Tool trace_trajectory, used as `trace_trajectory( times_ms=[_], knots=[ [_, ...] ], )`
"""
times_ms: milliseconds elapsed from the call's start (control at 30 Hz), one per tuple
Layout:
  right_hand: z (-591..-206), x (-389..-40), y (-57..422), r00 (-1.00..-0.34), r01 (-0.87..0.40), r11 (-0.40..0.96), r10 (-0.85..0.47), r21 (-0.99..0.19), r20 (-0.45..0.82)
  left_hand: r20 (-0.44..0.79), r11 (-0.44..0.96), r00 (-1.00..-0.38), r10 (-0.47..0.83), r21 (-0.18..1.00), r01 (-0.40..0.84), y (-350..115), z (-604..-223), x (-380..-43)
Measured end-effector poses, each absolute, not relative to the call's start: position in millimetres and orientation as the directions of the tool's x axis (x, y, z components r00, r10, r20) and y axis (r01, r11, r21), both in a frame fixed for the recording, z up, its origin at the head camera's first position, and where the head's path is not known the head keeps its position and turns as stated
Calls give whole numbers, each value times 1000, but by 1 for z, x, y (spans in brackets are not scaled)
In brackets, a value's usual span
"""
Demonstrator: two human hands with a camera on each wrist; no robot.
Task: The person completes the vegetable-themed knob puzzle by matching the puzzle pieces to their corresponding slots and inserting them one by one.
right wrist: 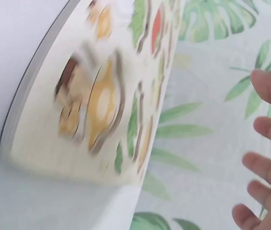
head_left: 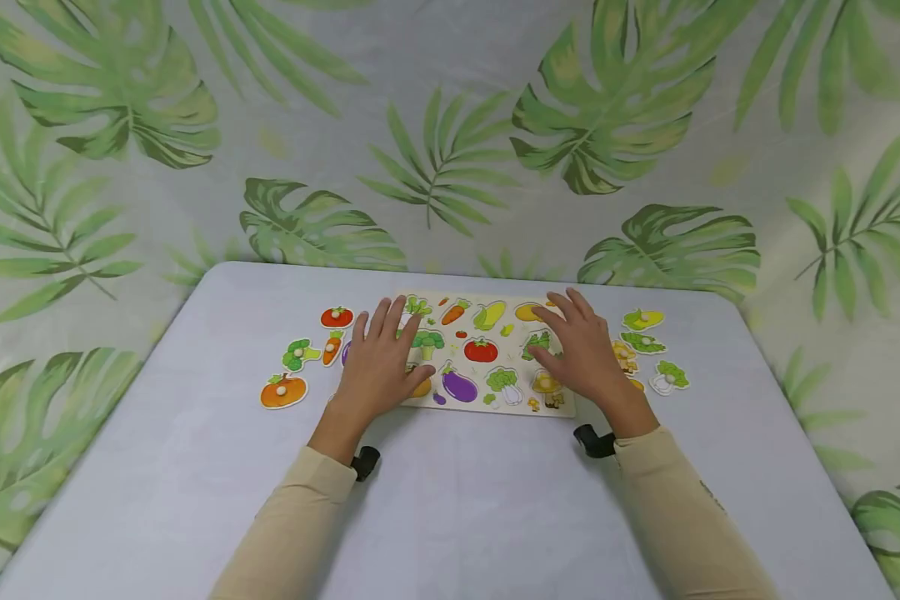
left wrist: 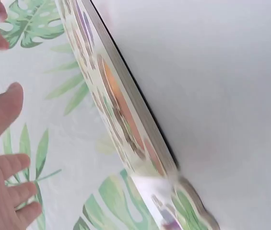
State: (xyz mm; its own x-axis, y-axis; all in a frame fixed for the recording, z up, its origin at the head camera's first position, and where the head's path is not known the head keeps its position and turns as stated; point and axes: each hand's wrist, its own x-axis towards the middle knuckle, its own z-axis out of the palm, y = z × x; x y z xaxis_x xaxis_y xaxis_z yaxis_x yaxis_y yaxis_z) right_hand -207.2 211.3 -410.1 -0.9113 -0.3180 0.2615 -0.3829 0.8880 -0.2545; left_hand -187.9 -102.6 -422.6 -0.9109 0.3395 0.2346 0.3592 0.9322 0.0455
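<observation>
A wooden vegetable puzzle board (head_left: 510,350) lies on the table with pictures of a tomato, corn, an eggplant and other vegetables. My left hand (head_left: 378,358) is over its left end, fingers spread and holding nothing. Over the right end is my right hand (head_left: 581,350), its fingers spread as well. Both wrist views show the hands apart from the board's surface: the left fingers (left wrist: 17,182) are straight or slightly bent, and so are the right fingers (right wrist: 265,129). Parts of the board's two ends are hidden under the hands.
Left of the board lie knobbed puzzle pieces: a tomato (head_left: 337,317), a carrot (head_left: 332,348), broccoli (head_left: 297,355) and a pumpkin (head_left: 283,390). To the right are corn (head_left: 643,319), a green vegetable (head_left: 643,342), a cabbage (head_left: 669,377) and mushrooms (head_left: 624,357). A leaf-patterned cloth (head_left: 450,242) hangs behind the table.
</observation>
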Motion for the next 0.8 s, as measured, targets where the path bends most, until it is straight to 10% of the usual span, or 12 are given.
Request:
trace_trajectory(
  times_ms=[800],
  knots=[
    [-391,-197,294,-915,-404,863,-374,-303,154,100,888,-886,452,44,458,-148,-420,-188]
  ],
)
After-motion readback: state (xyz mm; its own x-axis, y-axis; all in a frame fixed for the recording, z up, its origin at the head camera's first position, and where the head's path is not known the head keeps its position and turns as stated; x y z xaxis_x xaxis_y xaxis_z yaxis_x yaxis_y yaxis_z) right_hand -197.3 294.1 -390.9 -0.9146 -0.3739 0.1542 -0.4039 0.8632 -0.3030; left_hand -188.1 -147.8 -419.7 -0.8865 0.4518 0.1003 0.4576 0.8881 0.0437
